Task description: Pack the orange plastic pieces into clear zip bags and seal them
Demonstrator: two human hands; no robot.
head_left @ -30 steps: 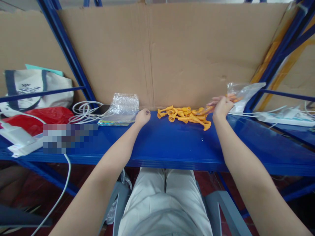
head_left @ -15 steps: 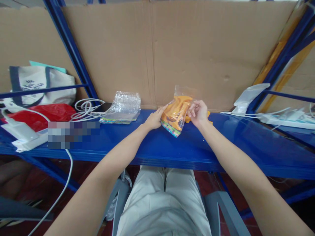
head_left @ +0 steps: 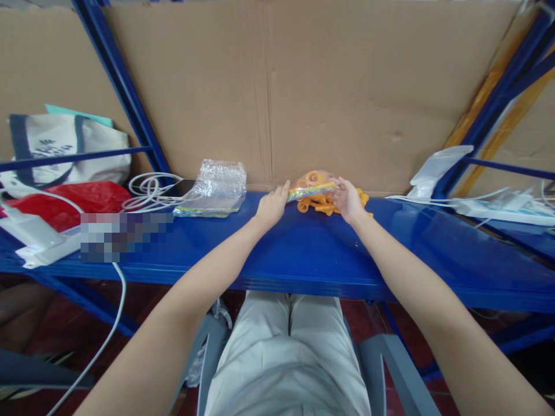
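Observation:
Between my hands is a clear plastic bag point(head_left: 313, 191) with orange plastic pieces inside and a colourful printed strip along one edge. The strip now faces me, almost level. My left hand point(head_left: 273, 206) grips the bag's left end, thumb up. At the right end, my right hand point(head_left: 348, 200) has its fingers curled against the bag, partly blurred. Loose orange plastic pieces point(head_left: 323, 206) lie on the blue table beneath and behind the bag, some partly covered by my right hand. Their exact kind is hard to make out.
Left of my hands lies a stack of clear bags point(head_left: 222, 193) with printed edges. Beyond it are coiled white cables point(head_left: 151, 193), a red bag point(head_left: 95, 196), a power strip point(head_left: 45, 245) and a canvas tote point(head_left: 65, 144). Cardboard point(head_left: 347, 86) closes off the back.
The bag has tipped from standing up, its clear top no longer rising above my hands, and its printed edge has come up level. More loose orange pieces show beneath it.

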